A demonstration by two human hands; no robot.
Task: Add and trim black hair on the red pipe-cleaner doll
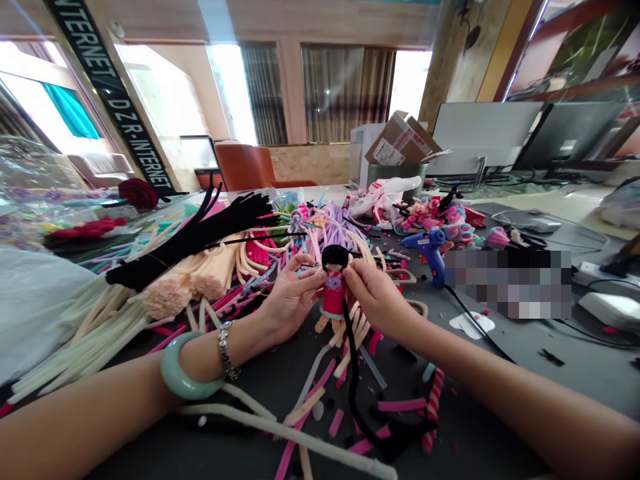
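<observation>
Between my two hands, a small doll [334, 285] with black hair and a pink-red dress is held upright above the table. My left hand [295, 293] pinches it at its left side, near the head. On the other side, the fingers of my right hand [373, 293] close on the doll's head and shoulder. Black pipe cleaner [353, 360] hangs below the doll and runs down to the table. Whether it is joined to the doll I cannot tell. Cut pink pipe cleaner pieces [403, 405] and a red-and-pink twisted piece [435, 400] lie below my right hand.
Bundles of black pipe cleaners [190, 240] and peach pipe cleaners [185, 287] lie at the left. A blue glue gun [427, 250] with its cord stands right of my hands. Behind are a plastic bag [383, 200], a cardboard box [405, 140] and monitors [485, 137].
</observation>
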